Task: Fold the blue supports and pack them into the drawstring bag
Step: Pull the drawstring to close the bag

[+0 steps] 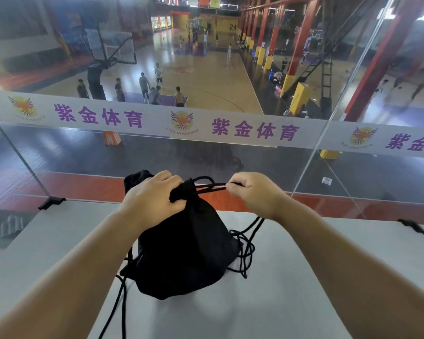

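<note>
Now left hand (149,199) grips bag (184,253) neck; right hand (252,194) pinches cord (213,187).

Both hands (152,199) (252,192) curled, gripping.

The left hand (150,199) grips the gathered neck of the drawstring bag (184,250); the bag body hangs below that grip and rests on the table (304,277). Right of the grip, the right hand (251,192) pinches the cord (209,187), which runs between both hands. Loose cord lies on the table below and right of the right hand's pinch. Behind both grips stands a glass barrier (157,148).
</note>
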Demonstrator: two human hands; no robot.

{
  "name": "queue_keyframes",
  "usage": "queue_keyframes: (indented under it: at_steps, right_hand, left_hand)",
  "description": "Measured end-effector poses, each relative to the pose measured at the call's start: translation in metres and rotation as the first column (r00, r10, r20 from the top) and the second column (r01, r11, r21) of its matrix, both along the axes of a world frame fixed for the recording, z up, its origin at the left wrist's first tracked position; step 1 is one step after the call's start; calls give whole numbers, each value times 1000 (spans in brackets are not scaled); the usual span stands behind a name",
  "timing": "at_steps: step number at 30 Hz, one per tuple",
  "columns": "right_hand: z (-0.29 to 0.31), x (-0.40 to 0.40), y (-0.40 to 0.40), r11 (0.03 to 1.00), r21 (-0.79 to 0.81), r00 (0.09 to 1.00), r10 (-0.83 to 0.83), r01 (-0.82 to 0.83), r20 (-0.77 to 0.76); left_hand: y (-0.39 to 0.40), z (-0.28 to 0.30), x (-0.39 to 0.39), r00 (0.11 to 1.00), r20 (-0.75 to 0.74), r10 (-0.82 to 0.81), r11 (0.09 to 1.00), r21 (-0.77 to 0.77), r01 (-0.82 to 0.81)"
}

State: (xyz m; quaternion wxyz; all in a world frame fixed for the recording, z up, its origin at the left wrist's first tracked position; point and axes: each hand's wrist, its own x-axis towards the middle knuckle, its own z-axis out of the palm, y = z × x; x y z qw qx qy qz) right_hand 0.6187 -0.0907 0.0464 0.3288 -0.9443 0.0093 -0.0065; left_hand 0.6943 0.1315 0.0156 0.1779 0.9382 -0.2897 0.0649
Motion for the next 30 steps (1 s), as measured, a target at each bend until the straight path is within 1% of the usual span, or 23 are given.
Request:
queue_keyframes:
  at_steps: [5,8,10,12,13,14,15,18,20,22,24,27,30]
  right_hand:
    - [1,-11,-26,988,63,988,-145,142,60]
    - [2,-10,-24,982,52,979,-187,184,82]
    - [3,-6,-22,974,49,972,-225,222,72]
    - [0,-1,-19,965,22,964,-261,260,57]
    - [-3,1,-17,961,9,960,-276,276,46]
    - [-6,3,-15,957,8,957,-289,288,33]
    - [-8,6,-12,955,12,955,-297,297,20]
    - [-11,12,-2,952,38,952,-305,305,7]
    - [-8,15,7,951,77,953,-301,298,35]
    - [-3,18,17,969,101,968,-235,226,89]
    - [4,18,31,992,75,983,-109,99,144]
    - [10,17,56,992,-94,985,101,-89,140]
    - [5,24,83,929,-323,969,224,-181,101]
  left_hand:
    - [3,4,4,999,-25,40,999,-10,-40]
    - [1,2,1,996,-89,-25,997,-70,19]
    - [5,3,-1,990,-129,-59,987,-154,39]
    - [13,5,-2,995,-95,3,960,-277,-30]
    - [17,6,-2,997,-67,50,946,-318,-69]
    - [22,7,-1,994,-56,93,941,-322,-106]
    - [29,7,-1,989,-70,132,945,-293,-147]
    - [46,8,2,952,-170,253,958,-91,-271]
    - [53,9,1,933,-196,302,950,-20,-312]
    - [58,9,0,930,-228,289,949,-59,-310]
    - [59,11,-2,934,-253,251,949,-126,-289]
    - [56,17,-7,944,-275,180,935,-250,-252]
    - [50,24,-11,951,-293,102,917,-342,-204]
